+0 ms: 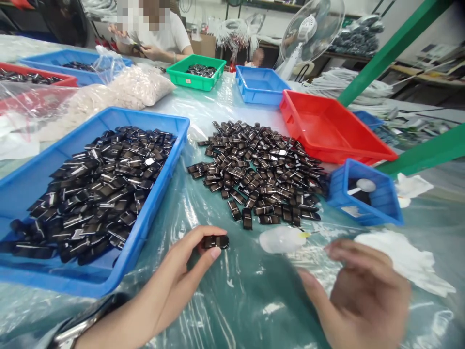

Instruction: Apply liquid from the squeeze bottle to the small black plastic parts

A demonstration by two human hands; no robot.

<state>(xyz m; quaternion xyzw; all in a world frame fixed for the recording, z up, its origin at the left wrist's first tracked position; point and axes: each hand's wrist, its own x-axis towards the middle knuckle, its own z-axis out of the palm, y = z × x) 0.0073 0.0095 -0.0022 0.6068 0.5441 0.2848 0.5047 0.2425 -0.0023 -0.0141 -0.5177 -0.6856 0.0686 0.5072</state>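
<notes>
My left hand (196, 252) pinches a small black plastic piece (215, 241) between thumb and fingers, just above the plastic-covered table. My right hand (363, 286), partly blurred, is raised at the lower right with thumb and fingers apart and nothing between them. Near it lies a small white translucent bottle (281, 240) with a yellow tip and a thin needle. Beyond both hands spreads a heap of similar black pieces (261, 174). Left of my left hand, a large blue tray (145, 232) holds many more of these pieces (105, 189).
A small blue bin (378, 201) containing a white scoop (364, 186) stands at right, near white cloth (410, 261). Behind are a red tray (337, 128), a blue tray (261, 87) and a green tray (196, 80). A co-worker (156, 39) sits opposite. Green posts (392, 53) slant across the right.
</notes>
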